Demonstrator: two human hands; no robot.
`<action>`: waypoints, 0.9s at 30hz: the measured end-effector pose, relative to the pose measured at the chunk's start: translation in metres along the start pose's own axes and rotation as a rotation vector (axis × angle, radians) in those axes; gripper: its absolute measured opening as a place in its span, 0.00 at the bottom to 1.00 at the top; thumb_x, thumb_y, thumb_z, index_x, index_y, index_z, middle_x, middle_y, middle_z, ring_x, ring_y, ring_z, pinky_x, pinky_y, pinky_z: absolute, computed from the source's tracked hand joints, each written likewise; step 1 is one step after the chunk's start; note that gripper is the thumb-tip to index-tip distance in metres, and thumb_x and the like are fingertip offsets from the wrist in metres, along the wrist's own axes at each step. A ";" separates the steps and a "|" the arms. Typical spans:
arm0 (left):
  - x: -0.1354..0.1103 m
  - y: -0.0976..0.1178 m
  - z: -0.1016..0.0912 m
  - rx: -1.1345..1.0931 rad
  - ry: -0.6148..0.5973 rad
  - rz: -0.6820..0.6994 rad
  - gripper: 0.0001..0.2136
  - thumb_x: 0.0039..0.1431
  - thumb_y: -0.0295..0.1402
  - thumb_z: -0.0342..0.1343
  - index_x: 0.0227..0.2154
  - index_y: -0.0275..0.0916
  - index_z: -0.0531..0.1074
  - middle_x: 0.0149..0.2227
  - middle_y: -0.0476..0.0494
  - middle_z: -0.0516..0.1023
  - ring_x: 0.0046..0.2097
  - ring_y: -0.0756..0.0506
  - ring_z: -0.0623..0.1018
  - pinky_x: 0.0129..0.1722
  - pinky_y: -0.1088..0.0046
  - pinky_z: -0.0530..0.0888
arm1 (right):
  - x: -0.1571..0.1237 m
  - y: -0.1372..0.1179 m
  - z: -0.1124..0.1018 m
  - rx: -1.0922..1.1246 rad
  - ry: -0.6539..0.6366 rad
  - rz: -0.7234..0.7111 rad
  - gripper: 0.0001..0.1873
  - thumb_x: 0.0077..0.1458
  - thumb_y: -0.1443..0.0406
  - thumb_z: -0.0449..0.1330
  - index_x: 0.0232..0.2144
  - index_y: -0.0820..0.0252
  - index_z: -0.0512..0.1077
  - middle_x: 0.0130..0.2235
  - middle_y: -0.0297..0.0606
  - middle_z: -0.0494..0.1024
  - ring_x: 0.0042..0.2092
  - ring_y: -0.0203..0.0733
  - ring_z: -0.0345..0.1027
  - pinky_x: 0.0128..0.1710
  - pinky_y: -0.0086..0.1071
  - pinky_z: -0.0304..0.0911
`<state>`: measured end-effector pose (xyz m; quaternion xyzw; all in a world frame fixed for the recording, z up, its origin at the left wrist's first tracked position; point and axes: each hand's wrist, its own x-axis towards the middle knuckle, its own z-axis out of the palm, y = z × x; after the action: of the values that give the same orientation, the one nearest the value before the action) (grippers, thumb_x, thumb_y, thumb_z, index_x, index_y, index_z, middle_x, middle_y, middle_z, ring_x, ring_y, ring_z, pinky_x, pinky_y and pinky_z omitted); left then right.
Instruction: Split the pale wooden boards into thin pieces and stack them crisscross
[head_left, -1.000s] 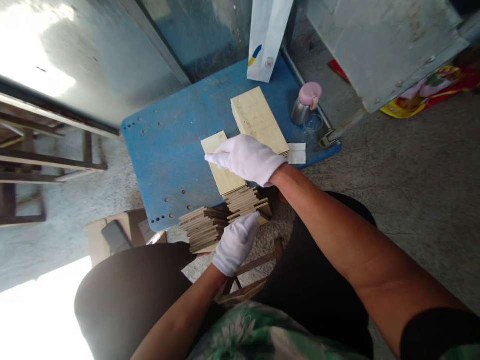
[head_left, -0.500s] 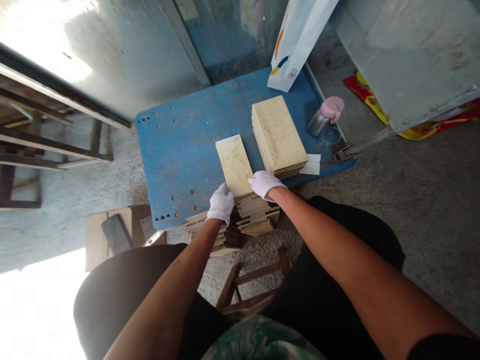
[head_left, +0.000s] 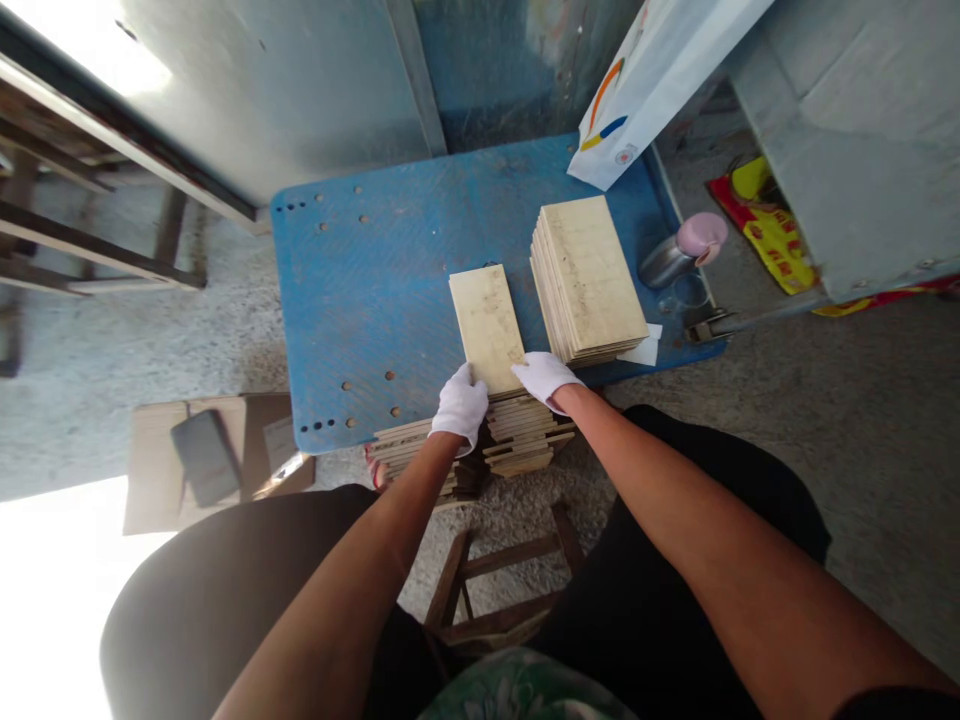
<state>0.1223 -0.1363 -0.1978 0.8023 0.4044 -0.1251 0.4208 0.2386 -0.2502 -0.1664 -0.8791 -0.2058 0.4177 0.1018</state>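
A second ago the right hand (head_left: 546, 378) lay flat across the board (head_left: 487, 325) and the left hand (head_left: 460, 405) hung lower, over the pile (head_left: 525, 440). Now both hands sit at the board's near end, one at each corner. Over the last half second they have barely shifted. The fingers of each are bent down onto the corners and touch the wood. The gloves hide whether they clasp under the edge.

The board is a pale, thin, smooth rectangle of wood. It lies flat on the table (head_left: 360, 300), its near end over the pile at the table's front edge. Just right of it stands a neat stack (head_left: 592, 275) of like boards, edges aligned. The pile is looser, fanned in two slipping heaps, with layered edges showing.

The table is a scuffed blue sheet with rounded corners and small drilled holes. Both gloves are white knit fabric. At the far right corner lies a steel flask (head_left: 679, 255) with a pink cap.
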 end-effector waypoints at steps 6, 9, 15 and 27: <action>0.002 -0.001 0.000 -0.105 0.003 -0.017 0.24 0.50 0.27 0.53 0.53 0.38 0.70 0.48 0.40 0.80 0.50 0.42 0.76 0.52 0.67 0.71 | 0.001 -0.001 0.002 0.038 0.035 0.033 0.20 0.61 0.58 0.53 0.43 0.66 0.77 0.46 0.51 0.79 0.46 0.46 0.72 0.36 0.30 0.57; 0.003 0.000 -0.002 -0.164 -0.005 -0.025 0.23 0.49 0.27 0.54 0.51 0.38 0.72 0.46 0.41 0.80 0.48 0.42 0.77 0.50 0.67 0.73 | 0.000 -0.001 0.000 0.094 0.058 0.056 0.20 0.60 0.57 0.53 0.40 0.66 0.79 0.43 0.49 0.80 0.43 0.45 0.73 0.34 0.30 0.57; -0.002 0.008 -0.019 -0.301 -0.014 -0.021 0.21 0.47 0.28 0.55 0.47 0.37 0.74 0.40 0.41 0.82 0.41 0.44 0.80 0.44 0.68 0.75 | -0.005 -0.006 -0.009 0.143 0.125 0.140 0.24 0.57 0.50 0.56 0.34 0.67 0.80 0.37 0.50 0.80 0.40 0.48 0.73 0.33 0.32 0.59; -0.027 0.042 -0.046 -0.579 -0.135 -0.113 0.19 0.50 0.33 0.58 0.46 0.32 0.75 0.32 0.42 0.81 0.35 0.46 0.80 0.38 0.71 0.77 | -0.012 -0.019 -0.027 0.499 0.162 0.028 0.31 0.52 0.43 0.59 0.37 0.67 0.78 0.38 0.48 0.79 0.38 0.42 0.70 0.36 0.30 0.62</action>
<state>0.1303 -0.1287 -0.1315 0.6152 0.4382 -0.0806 0.6503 0.2471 -0.2392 -0.1346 -0.8601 -0.0753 0.3851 0.3259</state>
